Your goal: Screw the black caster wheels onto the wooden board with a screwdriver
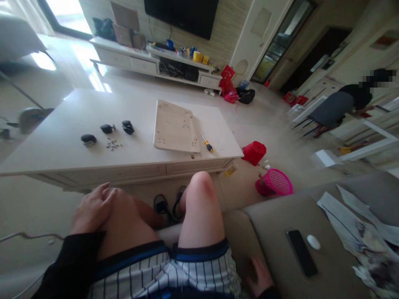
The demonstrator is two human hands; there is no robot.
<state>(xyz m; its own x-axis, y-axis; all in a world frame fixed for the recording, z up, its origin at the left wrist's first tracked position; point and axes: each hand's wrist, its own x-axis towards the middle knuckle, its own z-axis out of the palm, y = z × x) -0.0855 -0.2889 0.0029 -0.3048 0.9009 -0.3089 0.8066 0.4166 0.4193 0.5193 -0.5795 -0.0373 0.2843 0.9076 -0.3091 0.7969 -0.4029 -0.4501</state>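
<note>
My left hand (92, 209) lies flat over my left knee with its fingers stretched out, holding nothing. Down on the sofa seat beside my right thigh rests my right hand (259, 277), slightly blurred, its fingers apart and nothing seen in them. On the white table (137, 97) in front of me is a beige board (174, 128) with small holes near its corners. A screwdriver (207, 143) with a yellow and black handle lies to its right. Three black casters, one of them a caster (89, 140) at the left, sit near a small pile of screws (113, 144).
A black phone (301, 253) and a white oval case (313, 242) lie on the sofa (274, 216) near papers. A red bin (254, 153) and a pink basket (276, 182) stand on the floor. Another person (357, 93) bends over at the far right.
</note>
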